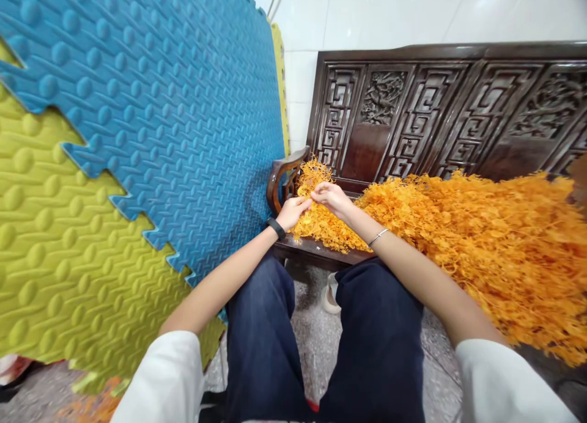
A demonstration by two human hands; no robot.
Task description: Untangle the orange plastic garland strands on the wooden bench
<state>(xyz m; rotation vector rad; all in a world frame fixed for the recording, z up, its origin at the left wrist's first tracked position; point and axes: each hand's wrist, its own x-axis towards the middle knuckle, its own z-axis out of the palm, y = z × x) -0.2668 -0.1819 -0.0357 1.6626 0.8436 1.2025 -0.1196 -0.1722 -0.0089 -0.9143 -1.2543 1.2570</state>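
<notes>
A big heap of orange plastic sprigs (481, 239) covers the seat of a dark carved wooden bench (413, 105). At the heap's left end, my left hand (293, 212) and my right hand (331, 198) meet, fingers pinched together on a small orange sprig piece (312, 194). A taller orange sprig (314, 169) sticks up just behind the hands. The left wrist wears a black band, the right a thin silver bracelet. My knees in dark blue trousers sit just below the bench edge.
Blue foam mat (160, 93) and yellow-green foam mat (55, 239), interlocked, lean upright at the left, close to my left arm. A white slipper (329, 294) lies on the speckled floor under the bench. White tiled wall behind.
</notes>
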